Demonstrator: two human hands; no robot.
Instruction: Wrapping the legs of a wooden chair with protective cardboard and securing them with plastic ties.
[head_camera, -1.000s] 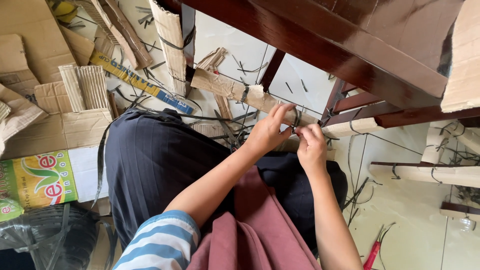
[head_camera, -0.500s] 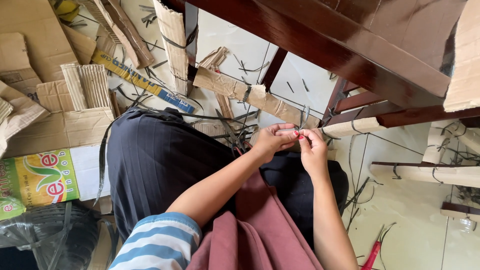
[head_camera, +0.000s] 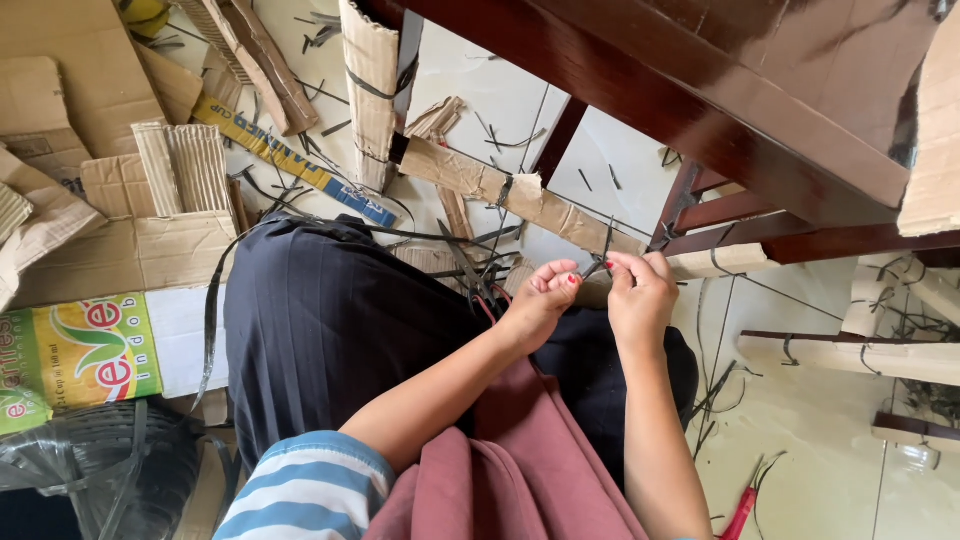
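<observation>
My left hand (head_camera: 540, 300) and my right hand (head_camera: 640, 295) meet over my lap, below a dark wooden furniture frame (head_camera: 700, 90). Both pinch a thin black plastic strap (head_camera: 600, 262) that runs between their fingertips and sticks up a little above them. The strap sits just in front of a cardboard-wrapped rail (head_camera: 520, 195) of the frame, with black straps bound around it. My knees are covered by dark cloth (head_camera: 330, 320).
Torn cardboard sheets (head_camera: 120, 240) and a printed carton (head_camera: 70, 355) lie at left. Cut strap ends (head_camera: 500, 135) litter the tiled floor. A red-handled tool (head_camera: 745, 505) lies at lower right. More cardboard-wrapped furniture parts (head_camera: 850, 350) lie at right.
Both hands have come down off the wrapped rail toward my lap, bringing the black strap with them; the fingertips have drawn slightly apart along it.
</observation>
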